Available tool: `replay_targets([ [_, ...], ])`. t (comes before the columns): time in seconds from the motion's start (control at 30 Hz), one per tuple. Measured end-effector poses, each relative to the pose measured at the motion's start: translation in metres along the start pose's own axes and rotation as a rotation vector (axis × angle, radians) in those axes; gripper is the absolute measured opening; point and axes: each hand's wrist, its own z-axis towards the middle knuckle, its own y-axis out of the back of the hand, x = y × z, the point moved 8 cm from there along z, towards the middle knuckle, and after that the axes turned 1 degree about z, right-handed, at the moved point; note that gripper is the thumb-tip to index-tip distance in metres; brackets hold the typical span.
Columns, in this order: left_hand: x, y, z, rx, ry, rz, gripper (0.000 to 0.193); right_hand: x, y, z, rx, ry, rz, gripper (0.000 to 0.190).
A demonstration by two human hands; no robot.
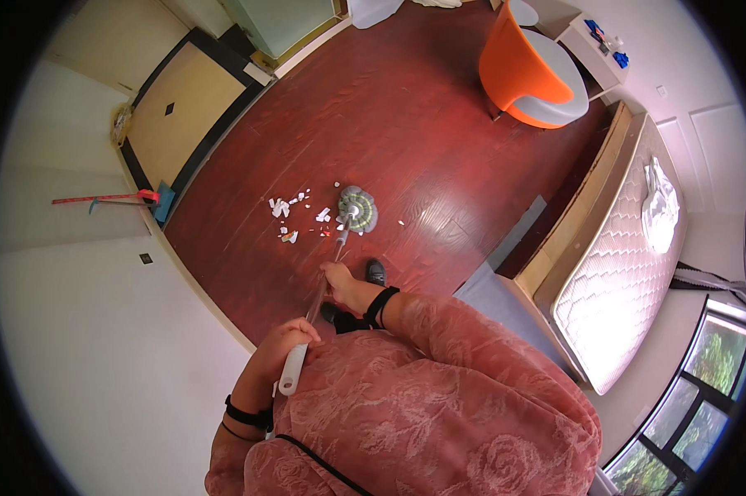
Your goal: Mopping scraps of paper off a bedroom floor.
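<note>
Both my hands grip a mop. My left hand (286, 342) is wrapped around the upper shaft, just by the white end grip (293, 371). Farther down the pole, my right hand (341, 284) closes on the metal mop handle (317, 297). The grey mop head (357, 209), with a yellowish-green ring, rests on the dark red wooden floor (422, 142). Left of it lie scraps of white paper (279, 208) and smaller bits, some touching or close to the mop's edge. A coloured scrap (290, 237) lies among them.
My dark shoes (376, 271) stand just behind the mop head. An orange and grey chair (525, 74) is at the far right. A bed with a bare mattress (614, 266) lines the right side. Against the left wall are a blue dustpan (164, 201) and a broom with red handle (106, 197).
</note>
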Motion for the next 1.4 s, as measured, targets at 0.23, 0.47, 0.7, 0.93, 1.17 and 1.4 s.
replay_targets([
  [0.23,-0.031,-0.019,-0.057,-0.016,-0.079,0.025,0.013,0.022,-0.028,-0.078,0.157,0.099,0.074,0.021],
  [0.47,-0.042,-0.039,-0.025,0.186,-0.241,0.149,0.019,0.052,0.064,-0.100,-0.030,0.228,0.254,0.005],
  [0.7,0.012,-0.013,0.061,0.197,0.001,-0.011,0.029,0.031,0.156,-0.040,-0.317,0.068,0.203,0.009],
  [0.93,-0.012,-0.003,0.009,0.199,-0.235,-0.067,0.042,0.010,0.094,-0.006,-0.254,0.017,0.018,0.013],
  [1.17,-0.029,0.024,-0.048,-0.120,-0.486,-0.027,0.052,0.005,-0.025,0.018,0.044,-0.052,-0.042,0.015],
  [1.4,-0.054,0.039,-0.084,-0.559,-0.492,0.471,0.022,0.002,-0.093,-0.007,0.169,-0.091,-0.083,0.013],
])
